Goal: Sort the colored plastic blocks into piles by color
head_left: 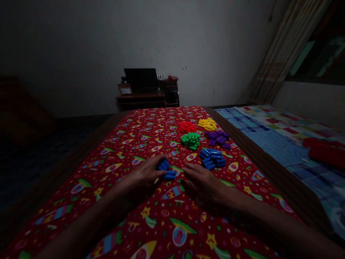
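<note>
My left hand [149,170] curls around a few small blue cylinders [163,165] on the patterned red cloth, thumb on the near side and fingers on the far side. More blue pieces [169,175] lie by the thumb tip. My right hand [203,181] rests low over the cloth to the right, fingers stretched out with nothing in them. Beyond it sits a heap of blue cylinders [212,158]. Similar heaps lie farther off: green cylinders [190,140], purple cylinders [217,138], red cylinders [187,127] and yellow cylinders [207,124].
The red cloth [151,223] covers a long table or bed with a brown edge [258,163]. Against the far wall, a dark monitor [141,80] stands on a small desk [140,99]. To the right is a bed with a checked cover [256,131]. The room is dim.
</note>
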The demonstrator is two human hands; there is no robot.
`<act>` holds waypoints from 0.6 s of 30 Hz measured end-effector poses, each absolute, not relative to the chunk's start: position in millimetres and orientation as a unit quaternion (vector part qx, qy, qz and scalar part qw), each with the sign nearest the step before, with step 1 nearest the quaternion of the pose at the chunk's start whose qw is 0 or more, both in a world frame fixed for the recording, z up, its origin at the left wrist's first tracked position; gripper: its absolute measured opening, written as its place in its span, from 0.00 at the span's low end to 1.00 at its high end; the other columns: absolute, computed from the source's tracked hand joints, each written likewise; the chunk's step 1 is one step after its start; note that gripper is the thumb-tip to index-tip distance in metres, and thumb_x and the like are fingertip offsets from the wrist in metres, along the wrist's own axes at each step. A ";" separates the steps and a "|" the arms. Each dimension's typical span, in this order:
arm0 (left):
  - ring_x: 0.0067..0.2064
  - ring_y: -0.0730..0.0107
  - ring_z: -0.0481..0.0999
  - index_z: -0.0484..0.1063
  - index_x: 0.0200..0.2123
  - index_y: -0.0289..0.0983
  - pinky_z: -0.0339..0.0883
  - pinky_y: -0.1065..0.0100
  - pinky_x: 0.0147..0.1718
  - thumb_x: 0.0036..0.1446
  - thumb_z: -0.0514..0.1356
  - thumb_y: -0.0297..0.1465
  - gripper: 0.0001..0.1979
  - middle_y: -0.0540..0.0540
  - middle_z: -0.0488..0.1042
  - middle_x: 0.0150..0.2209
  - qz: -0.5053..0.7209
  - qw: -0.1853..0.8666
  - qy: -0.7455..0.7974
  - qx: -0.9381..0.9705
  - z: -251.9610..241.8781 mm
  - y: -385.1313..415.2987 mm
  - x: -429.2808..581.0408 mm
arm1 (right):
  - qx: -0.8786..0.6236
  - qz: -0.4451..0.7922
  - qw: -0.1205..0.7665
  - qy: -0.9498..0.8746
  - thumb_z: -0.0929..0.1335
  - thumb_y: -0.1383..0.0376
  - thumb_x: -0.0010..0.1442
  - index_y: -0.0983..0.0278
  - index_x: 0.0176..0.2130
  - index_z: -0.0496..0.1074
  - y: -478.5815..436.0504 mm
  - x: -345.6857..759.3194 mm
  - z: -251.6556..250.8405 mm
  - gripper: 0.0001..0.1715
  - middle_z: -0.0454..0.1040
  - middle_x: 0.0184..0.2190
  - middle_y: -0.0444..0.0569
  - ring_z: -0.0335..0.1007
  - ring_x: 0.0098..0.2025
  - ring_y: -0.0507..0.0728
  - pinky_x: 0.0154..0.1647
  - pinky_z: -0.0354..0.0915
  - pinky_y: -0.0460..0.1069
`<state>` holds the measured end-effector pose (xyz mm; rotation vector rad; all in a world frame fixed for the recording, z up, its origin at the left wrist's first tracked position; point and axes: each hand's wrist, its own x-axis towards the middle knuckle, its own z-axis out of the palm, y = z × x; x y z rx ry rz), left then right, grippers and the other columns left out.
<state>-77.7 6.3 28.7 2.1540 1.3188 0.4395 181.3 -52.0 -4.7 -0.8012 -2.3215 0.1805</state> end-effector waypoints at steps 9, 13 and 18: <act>0.38 0.62 0.76 0.68 0.49 0.38 0.73 0.62 0.38 0.46 0.64 0.39 0.26 0.47 0.76 0.39 0.273 0.390 0.482 0.735 4.5 -13.8 -42.4 | -0.283 -0.023 0.240 -0.928 0.65 0.70 0.63 0.65 0.53 0.67 -46.3 172.6 -7.4 0.19 0.74 0.45 0.57 0.71 0.46 0.58 0.46 0.70 0.53; 0.42 0.61 0.77 0.65 0.57 0.38 0.74 0.60 0.39 0.53 0.58 0.42 0.29 0.43 0.76 0.46 0.280 0.433 0.456 0.726 5.7 -6.9 -52.5 | -0.315 -0.062 0.299 -0.898 0.64 0.69 0.63 0.64 0.51 0.69 -32.0 199.2 15.3 0.16 0.75 0.45 0.56 0.70 0.46 0.58 0.47 0.68 0.53; 0.49 0.56 0.74 0.66 0.58 0.39 0.72 0.58 0.45 0.51 0.61 0.37 0.30 0.39 0.73 0.53 0.290 0.409 0.432 0.750 6.0 -5.4 -51.7 | -0.390 -0.117 0.267 -0.873 0.65 0.68 0.62 0.63 0.45 0.74 -11.8 241.8 21.7 0.12 0.75 0.45 0.56 0.70 0.45 0.59 0.46 0.65 0.55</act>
